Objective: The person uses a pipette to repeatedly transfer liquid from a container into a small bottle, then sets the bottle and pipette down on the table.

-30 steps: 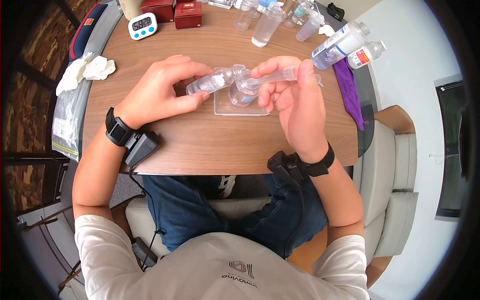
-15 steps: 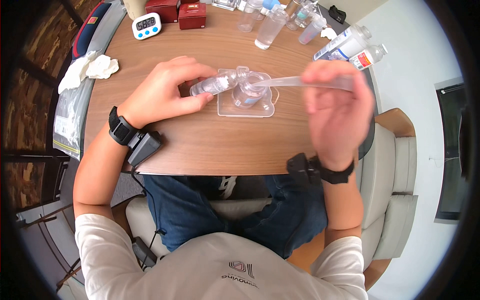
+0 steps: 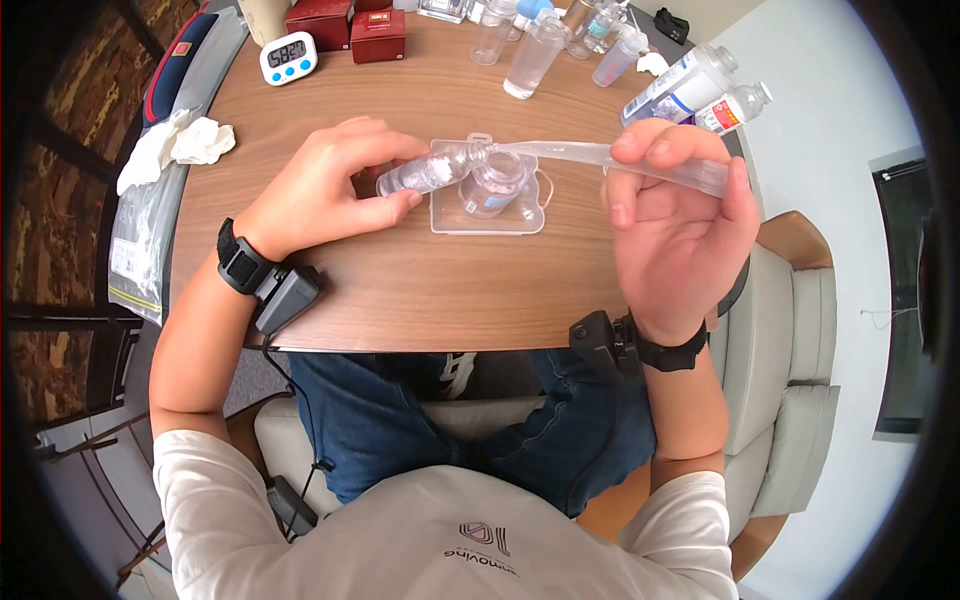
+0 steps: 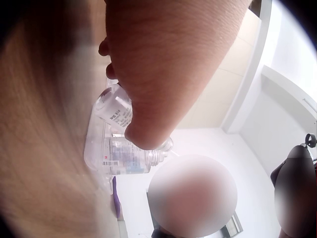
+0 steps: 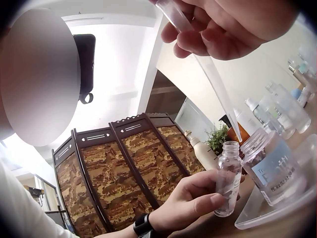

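Note:
My left hand holds a small clear glass bottle between thumb and fingers, tilted in the head view with its neck beside a wide-mouthed clear jar. The open jar, with a blue label, stands on a clear plastic tray. To the right, my right hand pinches a long, tapered, translucent plastic pipette. Its thin tip hangs close above the bottle and jar mouths in the right wrist view. In the left wrist view, the thumb covers part of the bottle.
A white digital timer and dark red boxes stand at the back left. Several clear bottles line the back. Two labelled bottles lean at the right. Crumpled white tissue lies at the left edge.
My right hand has moved right, away from the jar, drawing the pipette back. The pipette tip has shifted from the jar's mouth toward the bottle's neck. My left hand has barely moved.

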{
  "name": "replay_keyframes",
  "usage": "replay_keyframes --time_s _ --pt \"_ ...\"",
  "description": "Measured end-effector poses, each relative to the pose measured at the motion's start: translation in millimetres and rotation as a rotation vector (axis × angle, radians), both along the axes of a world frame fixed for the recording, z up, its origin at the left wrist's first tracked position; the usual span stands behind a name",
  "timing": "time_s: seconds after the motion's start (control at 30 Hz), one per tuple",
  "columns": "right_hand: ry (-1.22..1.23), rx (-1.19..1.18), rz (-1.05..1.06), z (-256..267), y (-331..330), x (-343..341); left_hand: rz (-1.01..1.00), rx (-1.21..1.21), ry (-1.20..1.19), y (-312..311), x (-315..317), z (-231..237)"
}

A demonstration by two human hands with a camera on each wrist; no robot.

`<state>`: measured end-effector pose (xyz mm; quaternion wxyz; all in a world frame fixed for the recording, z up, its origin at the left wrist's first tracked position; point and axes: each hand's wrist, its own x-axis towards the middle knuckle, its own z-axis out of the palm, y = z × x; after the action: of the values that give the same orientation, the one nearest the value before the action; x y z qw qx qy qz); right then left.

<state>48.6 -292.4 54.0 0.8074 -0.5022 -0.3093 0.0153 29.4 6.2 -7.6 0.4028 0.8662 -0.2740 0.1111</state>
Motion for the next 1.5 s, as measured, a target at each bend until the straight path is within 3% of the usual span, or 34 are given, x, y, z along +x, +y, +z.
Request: replay_keyframes --time_s 0.23,0.77,0.9,0.97,1.07,1.5 --pt "-0.022 0.006 0.069 1.5 -1.5 -1.6 0.004 -0.013 0.003 -0.3 -1.4 -0.2" --pt "-0.108 -0.007 0.000 0.9 -2.8 -0.9 -0.005 0.002 -0.043 1.7 -0.8 -1.9" --pt "-0.038 -0.226 -0.112 -9.9 9.6 -2.8 0.011 0.006 0.015 -1.9 -3.3 6.8" --pt "0.148 -0.301 -0.055 -14.6 21.8 -6.7 0.017 0.019 0.035 -3.1 -3.2 7.7" --pt "0.166 -0.363 -0.025 -23.2 32.9 -4.8 0.027 0.015 0.023 -2.4 -3.6 6.6" --pt "0.177 -0.312 0.023 -27.0 35.5 -3.5 0.024 0.021 -0.007 5.3 -7.4 4.1"
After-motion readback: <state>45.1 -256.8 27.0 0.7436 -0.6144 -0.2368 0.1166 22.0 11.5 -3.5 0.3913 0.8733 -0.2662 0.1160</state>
